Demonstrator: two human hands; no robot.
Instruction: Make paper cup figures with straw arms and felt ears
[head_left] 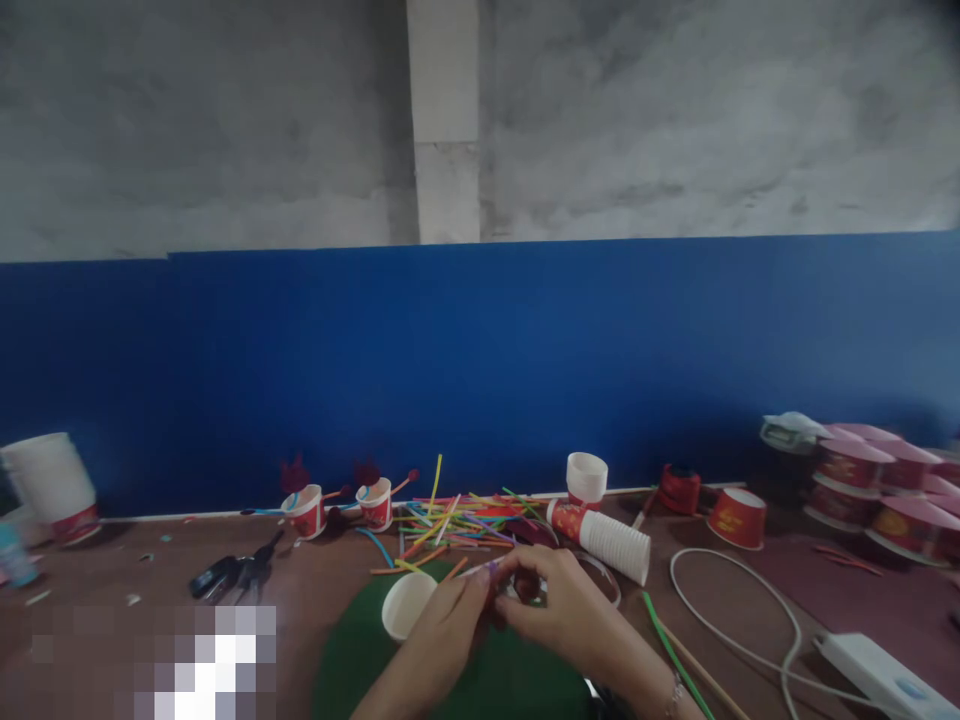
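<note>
My left hand (457, 612) and my right hand (551, 600) meet over a green round mat (360, 650). Fingers of both are pinched together on something small, with a bit of purple and white showing between them; its shape cannot be made out. Just left of my left hand a white paper cup (407, 604) lies tilted on the mat, its opening toward me. Beyond the hands is a loose pile of colourful thin sticks (457, 525). A stack of nested red and white paper cups (611, 543) lies on its side behind my right hand.
Two decorated cups (306, 515) stand back left, near black scissors or tools (238, 572). A tall cup stack (56, 485) is far left. At right are a red bowl (737, 518), stacked red containers (855, 470), a white cable (772, 600) and a power strip (885, 672). A blue wall panel (480, 360) rises behind.
</note>
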